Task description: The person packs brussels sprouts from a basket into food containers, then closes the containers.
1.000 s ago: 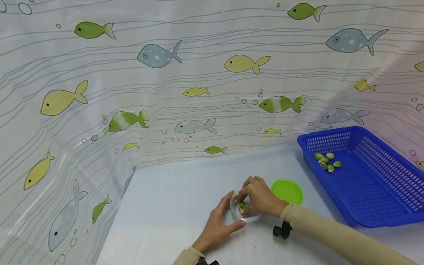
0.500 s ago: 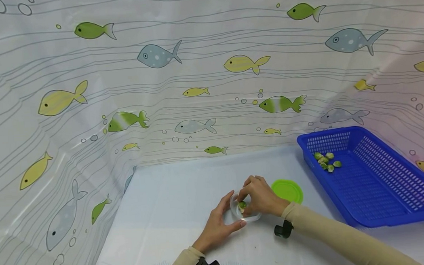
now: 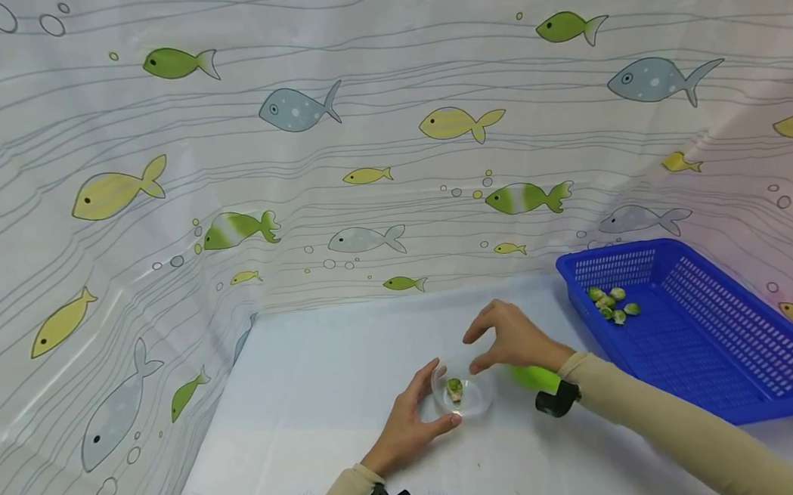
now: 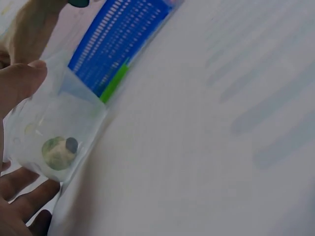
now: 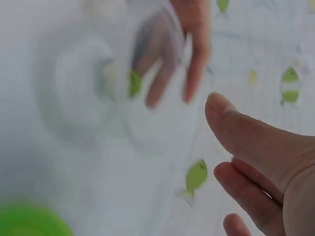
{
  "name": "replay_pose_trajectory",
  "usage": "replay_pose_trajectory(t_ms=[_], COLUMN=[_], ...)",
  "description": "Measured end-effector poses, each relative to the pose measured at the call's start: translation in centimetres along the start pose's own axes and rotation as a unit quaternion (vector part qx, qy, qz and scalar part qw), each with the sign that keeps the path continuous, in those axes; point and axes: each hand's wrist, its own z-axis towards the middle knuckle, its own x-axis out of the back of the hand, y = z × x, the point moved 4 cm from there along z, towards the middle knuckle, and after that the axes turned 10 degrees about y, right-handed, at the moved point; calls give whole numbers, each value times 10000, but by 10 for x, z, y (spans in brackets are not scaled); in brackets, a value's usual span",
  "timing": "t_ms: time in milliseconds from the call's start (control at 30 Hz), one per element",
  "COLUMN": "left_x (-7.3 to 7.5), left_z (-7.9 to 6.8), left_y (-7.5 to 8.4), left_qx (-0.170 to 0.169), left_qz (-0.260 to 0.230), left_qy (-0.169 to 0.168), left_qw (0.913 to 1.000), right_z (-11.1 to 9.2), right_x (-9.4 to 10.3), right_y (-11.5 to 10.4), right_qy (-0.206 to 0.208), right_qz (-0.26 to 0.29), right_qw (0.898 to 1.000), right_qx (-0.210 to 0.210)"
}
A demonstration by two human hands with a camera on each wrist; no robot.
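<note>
A clear plastic container (image 3: pixel 477 400) stands on the table with one Brussels sprout (image 3: pixel 454 390) inside it. My left hand (image 3: pixel 407 421) grips the container, thumb on the near side and fingers on the far side. In the left wrist view the Brussels sprout (image 4: pixel 59 153) shows through the container's wall. My right hand (image 3: pixel 519 337) hovers just right of and above the rim, thumb and fingers apart, holding nothing. Below its wrist lies a bright green round lid (image 3: pixel 535 377), partly covered by that arm.
A blue perforated basket (image 3: pixel 704 365) stands at the right, with several Brussels sprouts (image 3: pixel 606 303) in its far left corner. A fish-patterned sheet (image 3: pixel 363 143) hangs behind and beside the white-covered table (image 3: pixel 322 365).
My right hand has let go of the Brussels sprout and moved up and right out of the container. It now covers more of the green lid. My left hand stays in place.
</note>
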Motion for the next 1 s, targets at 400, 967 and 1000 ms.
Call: replay_pose_trajectory(t_ms=[400, 967, 1000], left_x=[1, 2, 2], left_z=[3, 20, 21], left_y=[-1, -4, -4], left_qx=[-7, 69, 61], left_qz=[-43, 51, 39], left_qy=[46, 14, 9], left_qw=[10000, 10000, 10000], right_z=[-11, -80, -83], right_x=[123, 177, 176], right_y=[79, 185, 189], right_qy=[705, 12, -53], right_qz=[-804, -1284, -1227], right_qw=[9915, 9763, 9766], right_qx=[-739, -1740, -1763])
